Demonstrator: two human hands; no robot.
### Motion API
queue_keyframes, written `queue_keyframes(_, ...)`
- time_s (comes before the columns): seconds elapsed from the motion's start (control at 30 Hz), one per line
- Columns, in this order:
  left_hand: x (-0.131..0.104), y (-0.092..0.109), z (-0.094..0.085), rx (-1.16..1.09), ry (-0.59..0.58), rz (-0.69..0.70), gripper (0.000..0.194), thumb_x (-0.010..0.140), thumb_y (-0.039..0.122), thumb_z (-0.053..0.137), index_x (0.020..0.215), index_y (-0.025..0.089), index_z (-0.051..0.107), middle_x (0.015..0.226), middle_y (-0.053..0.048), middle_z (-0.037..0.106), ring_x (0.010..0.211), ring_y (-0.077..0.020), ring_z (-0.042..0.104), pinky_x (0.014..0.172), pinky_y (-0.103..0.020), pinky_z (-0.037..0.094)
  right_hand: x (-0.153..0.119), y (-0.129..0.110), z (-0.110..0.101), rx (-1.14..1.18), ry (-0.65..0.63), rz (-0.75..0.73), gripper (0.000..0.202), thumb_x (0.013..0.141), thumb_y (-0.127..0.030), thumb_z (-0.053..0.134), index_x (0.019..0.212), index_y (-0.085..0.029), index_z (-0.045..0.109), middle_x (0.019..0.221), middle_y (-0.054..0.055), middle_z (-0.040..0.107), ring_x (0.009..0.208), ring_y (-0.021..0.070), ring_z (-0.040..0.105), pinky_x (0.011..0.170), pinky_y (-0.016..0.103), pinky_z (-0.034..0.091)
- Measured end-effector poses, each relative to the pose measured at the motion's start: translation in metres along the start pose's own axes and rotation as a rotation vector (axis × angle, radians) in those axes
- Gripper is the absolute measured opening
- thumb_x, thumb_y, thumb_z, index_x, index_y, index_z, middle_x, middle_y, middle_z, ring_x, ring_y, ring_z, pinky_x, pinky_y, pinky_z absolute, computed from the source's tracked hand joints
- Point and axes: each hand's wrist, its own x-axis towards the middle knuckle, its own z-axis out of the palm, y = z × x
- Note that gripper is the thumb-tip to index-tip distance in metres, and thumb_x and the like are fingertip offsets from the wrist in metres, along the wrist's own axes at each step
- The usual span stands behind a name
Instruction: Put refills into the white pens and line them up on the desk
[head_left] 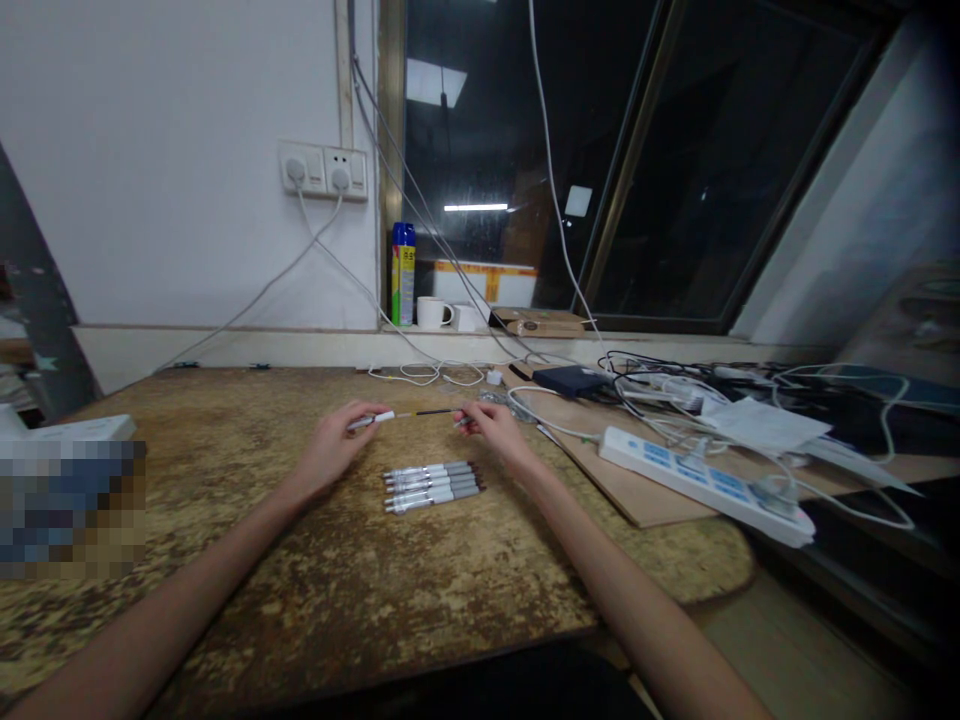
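My left hand (pixel 339 440) is closed round a white pen barrel (pixel 381 418), its end pointing right. A thin pen refill (pixel 431 412), dark on the right and clear to yellowish on the left, stretches between my two hands. My right hand (pixel 482 425) pinches the refill's dark end. A small greyish piece (pixel 460 421) shows at the right fingertips; I cannot make out exactly what it is. Below and between my hands, several white and grey pens (pixel 431 485) lie side by side on the worn wooden table (pixel 420 590).
To the right are a white power strip (pixel 705 485), a brown board (pixel 622 490), a black box (pixel 570 381) and tangled cables (pixel 660 385). A spray can (pixel 403 275) and white mug (pixel 431 312) stand on the windowsill. A white cable (pixel 427 375) lies along the table's back.
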Motion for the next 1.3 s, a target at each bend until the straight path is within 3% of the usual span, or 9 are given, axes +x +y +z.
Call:
queue_keyframes(0.7, -0.0014, 0.0026, 0.0020, -0.071, -0.040, -0.020, 0.033, 0.097, 0.039, 0.053, 0.119, 0.022, 0.072, 0.121, -0.009, 0.069, 0.113, -0.0259, 0.064, 0.094, -0.039, 0.053, 0.0000, 0.0009, -0.0014, 0.026, 0.000, 0.022, 0.037, 0.081, -0.049, 0.067, 0.073, -0.013, 0.074, 0.079, 0.009, 0.074, 0.063, 0.0135, 0.063, 0.063, 0.025, 0.051)
queue_keyframes(1.3, -0.0018, 0.0054, 0.0016, -0.072, -0.026, -0.028, 0.034, 0.095, 0.041, 0.054, 0.116, 0.023, 0.073, 0.121, -0.009, 0.070, 0.114, -0.0269, 0.064, 0.096, -0.042, 0.053, 0.0000, -0.0009, -0.0019, -0.021, -0.020, -0.080, 0.040, 0.077, -0.055, 0.072, 0.085, -0.016, 0.076, 0.089, 0.009, 0.075, 0.076, 0.0183, 0.066, 0.076, 0.031, 0.053)
